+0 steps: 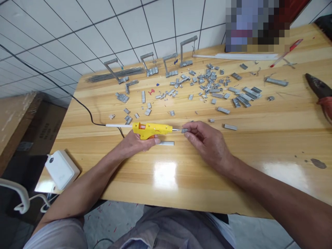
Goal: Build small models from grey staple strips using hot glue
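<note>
My left hand is closed around the handle of a yellow hot glue gun, its metal nozzle pointing right. A white glue stick sticks out of the gun's back end. Between the thumb and fingers of my right hand is a small grey metal piece, right at the nozzle tip; whether they touch I cannot tell. A flat strip of metal staples lies on the table just below the gun, beside my left thumb.
Loose staple pieces are scattered across the wooden table. Behind them stand small grey bracket-shaped figures by the tiled wall. Pliers lie at the right, a red pen at the back, a white box-shaped device at the left. A black cord runs leftward.
</note>
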Motion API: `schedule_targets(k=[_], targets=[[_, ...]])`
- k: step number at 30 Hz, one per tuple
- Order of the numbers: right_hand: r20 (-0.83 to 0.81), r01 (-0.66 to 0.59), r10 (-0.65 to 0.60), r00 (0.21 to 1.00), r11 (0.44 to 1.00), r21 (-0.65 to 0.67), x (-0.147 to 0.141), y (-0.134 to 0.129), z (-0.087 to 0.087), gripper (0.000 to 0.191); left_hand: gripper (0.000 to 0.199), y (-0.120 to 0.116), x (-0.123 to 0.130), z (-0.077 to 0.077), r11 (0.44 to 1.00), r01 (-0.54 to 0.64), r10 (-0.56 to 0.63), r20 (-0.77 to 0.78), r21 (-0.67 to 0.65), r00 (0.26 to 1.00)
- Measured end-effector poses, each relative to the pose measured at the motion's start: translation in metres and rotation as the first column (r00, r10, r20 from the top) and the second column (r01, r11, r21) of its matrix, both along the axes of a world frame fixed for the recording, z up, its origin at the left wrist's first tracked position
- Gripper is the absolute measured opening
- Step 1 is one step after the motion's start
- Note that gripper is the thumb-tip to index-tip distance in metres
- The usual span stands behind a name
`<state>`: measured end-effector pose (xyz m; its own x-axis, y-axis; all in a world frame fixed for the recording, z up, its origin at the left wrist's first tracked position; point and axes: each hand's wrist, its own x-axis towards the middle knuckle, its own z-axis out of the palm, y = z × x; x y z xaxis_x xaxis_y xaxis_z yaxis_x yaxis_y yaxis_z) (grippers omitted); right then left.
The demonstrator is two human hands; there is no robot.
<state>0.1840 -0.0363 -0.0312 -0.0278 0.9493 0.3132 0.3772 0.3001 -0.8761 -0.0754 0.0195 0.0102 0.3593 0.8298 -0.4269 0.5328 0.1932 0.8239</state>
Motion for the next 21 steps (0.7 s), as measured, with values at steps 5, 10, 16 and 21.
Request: schedule_targets(k=[5,10,16,21], targets=[[-0.031,0.008,-0.01,0.999,0.998,-0.061,0.0002,0.0011,-0.0004,0.014,0.032,-0.0005,0.0023,0.002,1.0,-0.005,0.005,-0.008,-0.005,1.0],[-0.027,0.014,-0.015,1.0,0.998,-0.068,0.0006,0.0022,-0.0018,0.011,0.031,-0.0009,0.0022,0.0032,1.0,0.004,-0.003,-0.029,0.014,1.0],[-0.022,0.009,-0.01,1.0,0.999,-0.048,0.0004,0.0032,-0.0021,0.009,0.03,-0.001,0.0047,0.0053,0.999,0.032,-0.031,-0.013,0.022,0.999],[-0.026,0.011,-0.012,1.0,0.999,-0.05,0.0008,0.004,-0.0012,0.008,0.029,-0.0021,0.0069,0.0082,1.0,0.023,-0.022,-0.025,0.02,0.999]])
